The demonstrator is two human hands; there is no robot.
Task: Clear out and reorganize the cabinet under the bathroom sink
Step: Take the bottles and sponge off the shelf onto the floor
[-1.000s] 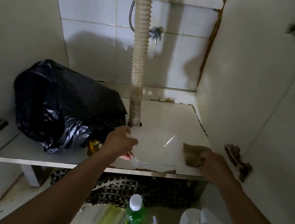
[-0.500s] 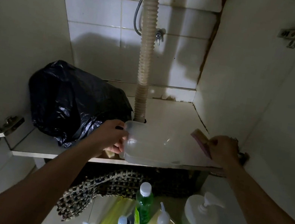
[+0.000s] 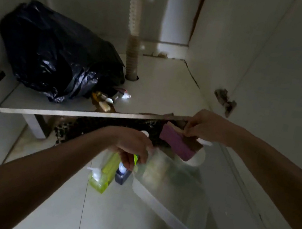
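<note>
The step in hand looks like clearing out: a clear plastic tub (image 3: 171,190) is being carried away from the cabinet shelf (image 3: 77,114) and down over the floor. The left hand (image 3: 130,147) has its grip curled on the tub's rim at about 9 o'clock of the tub. The right hand (image 3: 204,126) pinches a purple sponge (image 3: 177,145) just below the shelf's front edge, at 3 o'clock in the view.

Still on the shelf are a black rubbish bag (image 3: 56,53) at 10 o'clock and a few small toiletries (image 3: 108,99) just beside it, near the foot of the drain hose (image 3: 133,36). Bottles (image 3: 103,174) stand on the floor under the left hand.

Next, the tub likely needs setting down on a bare patch of floor, well apart from the bottles, before the bag is fetched.

Half a second ago the tub sat at the shelf's front edge and the sponge was held above the shelf; both are now lower and outside the cabinet.
</note>
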